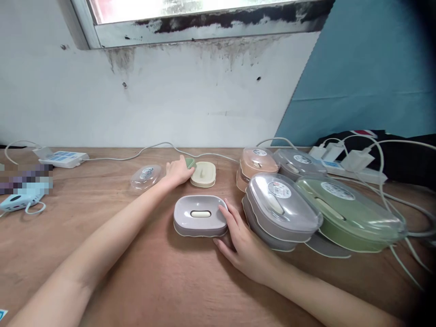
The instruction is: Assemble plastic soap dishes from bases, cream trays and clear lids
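My left hand reaches to the back of the table, its fingers closed on a small green piece that it partly hides. Beside that, a cream oval piece lies flat. A clear lid with a round label is just left of this hand. Nearer to me sits a grey soap dish, lidless, with a pale bar-shaped insert in its middle. My right hand grips its right end, fingers on the rim and thumb at the front corner.
Stacked at right are soap boxes with clear lids: peach, grey and green. Behind them a power strip carries chargers and white cables. Another power strip and a light-blue device lie at left.
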{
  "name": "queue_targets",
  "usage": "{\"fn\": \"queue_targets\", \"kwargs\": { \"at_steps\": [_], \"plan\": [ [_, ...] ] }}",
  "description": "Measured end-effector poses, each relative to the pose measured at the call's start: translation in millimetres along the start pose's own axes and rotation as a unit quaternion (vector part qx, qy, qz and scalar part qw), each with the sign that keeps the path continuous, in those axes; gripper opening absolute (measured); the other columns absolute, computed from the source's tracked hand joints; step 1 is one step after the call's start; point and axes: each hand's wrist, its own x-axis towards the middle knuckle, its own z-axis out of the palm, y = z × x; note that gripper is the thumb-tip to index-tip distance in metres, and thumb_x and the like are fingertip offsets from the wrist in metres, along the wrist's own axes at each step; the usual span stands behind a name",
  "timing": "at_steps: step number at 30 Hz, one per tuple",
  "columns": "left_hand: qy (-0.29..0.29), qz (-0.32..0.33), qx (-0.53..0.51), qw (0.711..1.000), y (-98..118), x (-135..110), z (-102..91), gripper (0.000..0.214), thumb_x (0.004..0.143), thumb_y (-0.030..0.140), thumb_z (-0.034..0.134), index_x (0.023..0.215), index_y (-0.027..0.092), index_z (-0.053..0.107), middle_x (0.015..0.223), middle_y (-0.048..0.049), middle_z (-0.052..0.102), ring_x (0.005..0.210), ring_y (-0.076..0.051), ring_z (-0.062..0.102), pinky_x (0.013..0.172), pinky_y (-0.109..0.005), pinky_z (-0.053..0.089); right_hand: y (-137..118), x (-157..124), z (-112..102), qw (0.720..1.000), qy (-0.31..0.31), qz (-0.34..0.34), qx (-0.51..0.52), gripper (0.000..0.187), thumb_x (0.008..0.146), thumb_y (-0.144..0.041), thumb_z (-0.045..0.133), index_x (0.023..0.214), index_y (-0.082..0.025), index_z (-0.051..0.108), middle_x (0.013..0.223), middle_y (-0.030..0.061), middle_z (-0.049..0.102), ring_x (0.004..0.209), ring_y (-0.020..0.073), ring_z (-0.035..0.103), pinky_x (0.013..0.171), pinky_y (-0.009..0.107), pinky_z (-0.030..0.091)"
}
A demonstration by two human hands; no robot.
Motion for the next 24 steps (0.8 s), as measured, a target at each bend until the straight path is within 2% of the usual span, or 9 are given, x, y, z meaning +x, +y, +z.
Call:
{"fn": "queue_targets", "kwargs": {
  "at_steps": [3, 7, 9, 12, 15, 17, 20, 24],
  "plan": [
    [-0.003, -0.046, -0.001, 0.999, 4.3, 1.3, 3.1, 0.043, 0.078, 0.038, 0.044, 0.108, 0.007, 0.047, 0.099, -0.0228, 0.064, 0.096, -0.037, 0.058, 0.079, -0.046, 0.039, -0.2, 0.1, -0.3, 1.000, 0.001, 0.002, -0.003, 0.062, 0.083, -0.023, 0.043, 0.137, -0.016, 0.014, 0.146, 0.0184, 0.013, 0.135, 0.0269, 0.017, 0.107, 0.045, 0.026],
    [0.012, -0.045, -0.006, 0.999, -4.0, -3.1, -3.4, 0.044, 0.080, 0.045, 0.041, 0.109, 0.012, 0.048, 0.109, -0.0197, 0.059, 0.104, -0.035, 0.054, 0.085, -0.045, 0.038, 0.0, -0.1, -0.2, 1.000, 0.003, -0.002, 0.001, 0.063, 0.083, -0.022, 0.043, 0.138, -0.017, 0.013, 0.146, 0.0176, 0.014, 0.135, 0.0266, 0.019, 0.106, 0.045, 0.027],
    [0.027, -0.049, 0.000, 0.998, -20.0, -8.3, -11.5, 0.042, 0.079, 0.041, 0.043, 0.111, 0.014, 0.048, 0.116, -0.0174, 0.055, 0.110, -0.034, 0.049, 0.091, -0.045, 0.034, 0.4, -0.3, -0.2, 1.000, 0.006, -0.003, 0.005, 0.065, 0.082, -0.022, 0.044, 0.139, -0.019, 0.012, 0.146, 0.0169, 0.014, 0.135, 0.0269, 0.019, 0.106, 0.046, 0.027],
    [0.036, -0.084, 0.006, 0.996, -56.3, -18.9, -23.0, 0.046, 0.075, 0.036, 0.049, 0.116, 0.016, 0.046, 0.122, -0.0173, 0.050, 0.117, -0.036, 0.041, 0.095, -0.048, 0.030, 0.6, -0.4, -0.3, 1.000, 0.007, -0.003, 0.006, 0.067, 0.082, -0.022, 0.045, 0.139, -0.019, 0.011, 0.147, 0.0166, 0.014, 0.135, 0.0268, 0.018, 0.106, 0.046, 0.027],
    [0.017, -0.128, -0.003, 0.992, -90.1, -31.1, -26.7, 0.061, 0.071, 0.043, 0.053, 0.122, 0.013, 0.043, 0.124, -0.0219, 0.047, 0.117, -0.040, 0.040, 0.091, -0.052, 0.033, 0.6, -0.3, -0.4, 1.000, 0.002, 0.002, 0.005, 0.064, 0.083, -0.023, 0.044, 0.138, -0.018, 0.012, 0.147, 0.0171, 0.013, 0.135, 0.0265, 0.018, 0.106, 0.046, 0.027],
    [0.000, -0.138, -0.015, 0.990, -101.6, -38.4, -24.1, 0.068, 0.068, 0.047, 0.056, 0.124, 0.012, 0.042, 0.123, -0.0229, 0.047, 0.114, -0.040, 0.044, 0.089, -0.049, 0.037, 0.6, -0.2, -0.1, 1.000, 0.000, 0.006, 0.001, 0.062, 0.083, -0.023, 0.043, 0.138, -0.017, 0.013, 0.147, 0.0173, 0.013, 0.135, 0.0260, 0.017, 0.107, 0.045, 0.027],
    [-0.002, -0.134, -0.035, 0.990, -99.7, -44.7, -16.8, 0.068, 0.067, 0.049, 0.057, 0.125, 0.016, 0.042, 0.122, -0.0204, 0.046, 0.112, -0.035, 0.048, 0.089, -0.041, 0.041, 0.2, 0.2, 0.5, 1.000, 0.000, 0.010, -0.003, 0.062, 0.084, -0.023, 0.043, 0.138, -0.018, 0.013, 0.147, 0.0157, 0.014, 0.135, 0.0255, 0.017, 0.107, 0.044, 0.027],
    [0.018, -0.141, -0.050, 0.989, -81.4, -44.7, -10.8, 0.067, 0.065, 0.052, 0.058, 0.121, 0.018, 0.045, 0.123, -0.0200, 0.044, 0.112, -0.039, 0.047, 0.088, -0.046, 0.040, -0.9, 0.5, 0.2, 1.000, -0.001, 0.010, -0.002, 0.064, 0.084, -0.024, 0.043, 0.139, -0.020, 0.010, 0.147, 0.0143, 0.014, 0.135, 0.0256, 0.018, 0.106, 0.045, 0.028]
  ]
}}
